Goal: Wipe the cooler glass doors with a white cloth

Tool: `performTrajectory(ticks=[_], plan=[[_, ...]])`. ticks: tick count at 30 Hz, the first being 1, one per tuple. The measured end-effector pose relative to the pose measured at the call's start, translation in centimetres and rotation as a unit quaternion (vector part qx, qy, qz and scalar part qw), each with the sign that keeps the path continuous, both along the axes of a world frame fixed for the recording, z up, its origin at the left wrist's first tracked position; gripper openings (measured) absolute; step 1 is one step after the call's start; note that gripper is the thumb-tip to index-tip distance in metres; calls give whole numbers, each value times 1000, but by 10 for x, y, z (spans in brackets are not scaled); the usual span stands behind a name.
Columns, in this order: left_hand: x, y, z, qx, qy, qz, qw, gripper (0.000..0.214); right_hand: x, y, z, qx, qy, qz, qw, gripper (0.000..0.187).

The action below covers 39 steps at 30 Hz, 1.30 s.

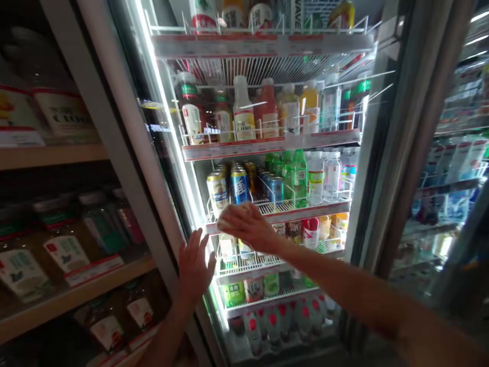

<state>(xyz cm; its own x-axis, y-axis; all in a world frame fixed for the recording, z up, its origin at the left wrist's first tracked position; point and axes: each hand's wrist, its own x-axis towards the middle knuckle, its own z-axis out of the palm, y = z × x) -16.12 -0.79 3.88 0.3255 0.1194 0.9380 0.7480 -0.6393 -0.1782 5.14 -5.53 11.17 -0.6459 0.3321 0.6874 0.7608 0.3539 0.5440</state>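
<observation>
The left hand (194,265) and right hand (244,224) are open and empty, fingers spread, the left beside the fridge door (145,153), the right just below cans (229,186).

Just above the right hand (244,227), blue-and-white cans (240,187) stand in the way; the shelf's red-labelled front edge (305,210) runs behind its palm; a narrow gap lies below that edge, over the lower wire shelf (267,261); left of the left hand (194,267), the grey door frame (143,204) blocks sideways passage.
</observation>
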Motion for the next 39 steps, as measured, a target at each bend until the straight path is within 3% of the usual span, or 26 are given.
performTrajectory(ticks=[2, 4, 6, 9, 11, 14, 17, 21, 24, 26, 28, 31, 33, 37, 39], plan=[[-4, -1, 1, -6, -10, 2, 1000, 60, -9, 10, 41, 18, 75, -26, 997, 54], [-7, -2, 0, -18, -13, 1, 1000, 57, -19, 18, 64, 21, 121, -48, 991, 60], [-9, -5, 0, -27, -32, -9, 999, 55, -27, 20, 61, 17, 97, -37, 994, 59], [-5, -13, 6, -46, -91, -53, 993, 53, -30, 20, 29, 11, -9, 29, 999, 53], [7, -22, 19, -70, -142, -103, 982, 51, -26, 21, 16, 16, -22, 51, 998, 52], [40, -33, 46, -106, -219, -183, 953, 48, -18, 24, 20, 43, 63, 39, 996, 57], [84, -34, 72, -111, -262, -211, 935, 48, -6, 21, 35, 72, 76, 38, 994, 61], [121, -17, 89, -25, -231, -159, 960, 53, 33, 6, 54, 84, 2, 23, 996, 58], [114, 5, 106, 77, -143, -130, 978, 61, 90, -4, 88, 135, 56, -57, 988, 52], [92, 19, 131, 125, -111, -122, 978, 63, 132, -10, 115, 190, 160, -130, 960, 48], [69, 31, 165, 133, -175, -99, 970, 60, 168, -14, 135, 249, 256, -172, 918, 48], [60, 36, 204, 151, -278, -55, 947, 50, 194, -15, 139, 288, 310, -183, 887, 51], [82, 29, 206, 172, -241, -53, 954, 47, 195, -14, 131, 284, 308, -179, 890, 52], [148, 7, 173, 218, 10, -109, 970, 44, 190, -13, 117, 287, 284, -164, 900, 51], [158, 4, 169, 234, 88, -126, 960, 42, 191, -15, 117, 285, 270, -159, 906, 51]])
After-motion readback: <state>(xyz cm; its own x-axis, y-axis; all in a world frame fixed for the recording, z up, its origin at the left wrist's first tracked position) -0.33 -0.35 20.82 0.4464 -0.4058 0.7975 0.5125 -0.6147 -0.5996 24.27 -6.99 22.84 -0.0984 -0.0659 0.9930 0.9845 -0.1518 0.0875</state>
